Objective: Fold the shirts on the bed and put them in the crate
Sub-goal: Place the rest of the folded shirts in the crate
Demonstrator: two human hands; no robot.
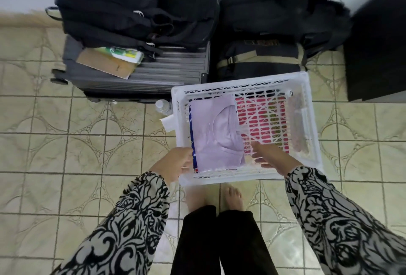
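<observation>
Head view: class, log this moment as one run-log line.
folded lilac shirt in white plastic crate | left hand at its edge | right hand open

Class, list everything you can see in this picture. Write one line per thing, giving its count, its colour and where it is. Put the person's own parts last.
crate: one, white, on the tiled floor in front of the feet
folded shirt: one, lilac, left half of the crate, on top of a blue-edged garment
suitcase: one, grey, lying flat on the floor, upper left
backpacks: black, piled on the suitcase; count unclear
papers: brown and green, on the suitcase
duffel bag: one, black with tan straps, behind the crate
bottle: one, clear, left of the crate
cabinet: one, dark, far right
left hand: one, at the crate's near left corner
right hand: one, fingers spread, over the crate
feet: two, bare, below the crate
</observation>
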